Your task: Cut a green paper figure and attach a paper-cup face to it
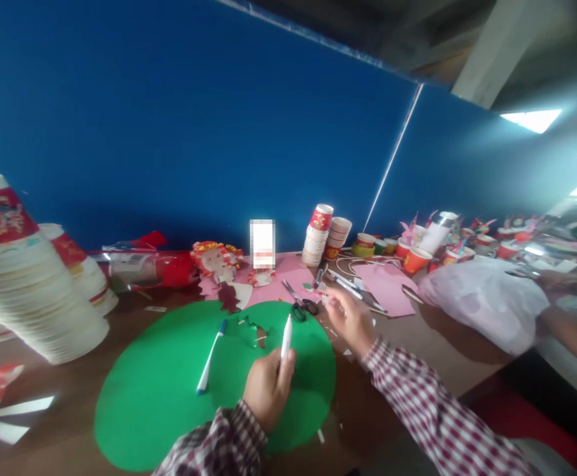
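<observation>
My left hand (267, 387) is closed around a white marker (287, 338), held nearly upright over a large rounded green paper sheet (154, 390). My right hand (350, 320) is raised past the sheet's right edge, its fingers curled together; whatever they may hold is too small to make out. Another white marker (211, 360) with a blue end lies on the green sheet. Black-handled scissors (301, 305) rest at the sheet's far edge, just left of my right hand. Small green and brown paper scraps (260, 336) lie on the sheet.
Tall stacks of paper cups (35, 291) stand at the left. Smaller cup stacks (318, 235) are by the blue partition (169, 119). Pink paper (384, 287), pens (347, 285) and a white plastic bag (486, 297) lie to the right. A person's arm (573, 337) shows at far right.
</observation>
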Motion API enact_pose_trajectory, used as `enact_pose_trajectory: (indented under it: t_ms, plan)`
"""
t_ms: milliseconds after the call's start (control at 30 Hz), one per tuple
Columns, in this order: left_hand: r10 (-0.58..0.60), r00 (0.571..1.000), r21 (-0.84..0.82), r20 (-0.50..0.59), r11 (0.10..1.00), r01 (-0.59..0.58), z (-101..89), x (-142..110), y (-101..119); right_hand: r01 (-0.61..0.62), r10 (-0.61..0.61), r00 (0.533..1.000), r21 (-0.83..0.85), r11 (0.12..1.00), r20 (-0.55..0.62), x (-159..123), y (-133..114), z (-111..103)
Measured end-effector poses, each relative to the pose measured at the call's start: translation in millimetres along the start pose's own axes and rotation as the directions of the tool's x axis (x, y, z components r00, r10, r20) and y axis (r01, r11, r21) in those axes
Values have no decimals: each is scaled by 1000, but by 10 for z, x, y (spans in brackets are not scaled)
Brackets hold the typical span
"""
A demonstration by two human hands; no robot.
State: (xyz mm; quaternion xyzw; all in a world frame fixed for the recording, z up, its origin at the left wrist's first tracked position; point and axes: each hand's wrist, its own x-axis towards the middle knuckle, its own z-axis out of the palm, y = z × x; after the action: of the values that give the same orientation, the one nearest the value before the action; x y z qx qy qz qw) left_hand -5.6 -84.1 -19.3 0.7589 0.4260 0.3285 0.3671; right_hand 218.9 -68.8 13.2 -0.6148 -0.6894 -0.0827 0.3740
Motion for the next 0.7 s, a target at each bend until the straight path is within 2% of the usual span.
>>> enact_pose_trajectory:
  t_ms: [33,100,167,200,267,333,467,533,600,700]
  plan:
    - [1,1000,2,3,1000,-1,-1,-3,3,193,-193,981,11,981,32,-94,-147,-13]
    - [18,1000,15,19,1000,-19,2,-14,11,471,-469,869,31,882,156,-260,-412,-31]
    - [37,999,38,38,999,-38,10,-27,19,582,-577,785,49,812,225,-364,-594,-26]
    - [41,998,49,46,998,-43,15,-32,24,588,-585,783,57,807,213,-391,-645,-11]
    - [46,997,64,59,997,-49,21,-37,32,561,-566,805,82,823,177,-407,-672,34]
    - [78,994,93,82,992,-86,21,-39,43,486,-498,856,112,867,139,-396,-630,79]
    - [185,974,164,133,965,-206,-5,-57,93,235,-252,962,151,960,107,-352,-501,96]
    - [233,962,150,141,956,-253,-35,-71,140,139,-156,985,196,971,76,-326,-464,69]
    - [269,952,207,145,933,-295,-79,-80,192,85,-106,992,258,962,69,-302,-456,39]
    - [255,948,459,193,830,-317,-164,-78,237,24,-50,995,293,956,82,-273,-486,16]
